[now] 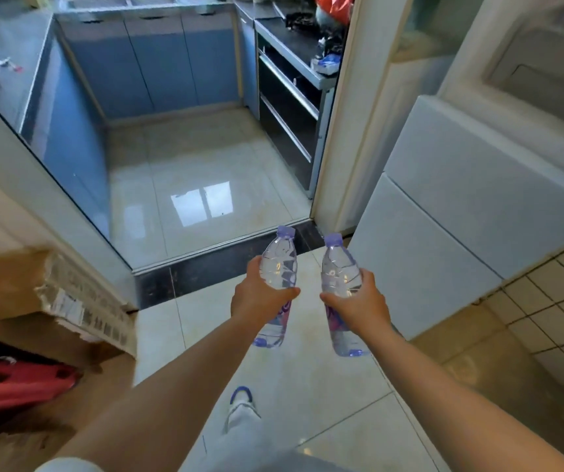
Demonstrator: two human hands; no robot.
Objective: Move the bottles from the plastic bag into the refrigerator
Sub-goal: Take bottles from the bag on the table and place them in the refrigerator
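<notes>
Bottles in transit between bag and refrigerator. The person is standing at the kitchen threshold (226,247), carrying two clear water bottles upright, one in each hand. The left hand (256,298) is gripping the left bottle (279,267) around its middle, fingers curled over the label; the right hand (359,303) is grasping the right bottle (338,270) in the same way. The two bottles are being held close beside each other, not touching. The refrigerator (461,199) is standing just to the right, its upper door appearing to hang open while the lower fronts are closed. The plastic bag is not clearly showing in this view. Judged from this, both bottles are already out of the bag, and the placing inside the refrigerator is not yet done; how many more bottles are waiting cannot be told.
</notes>
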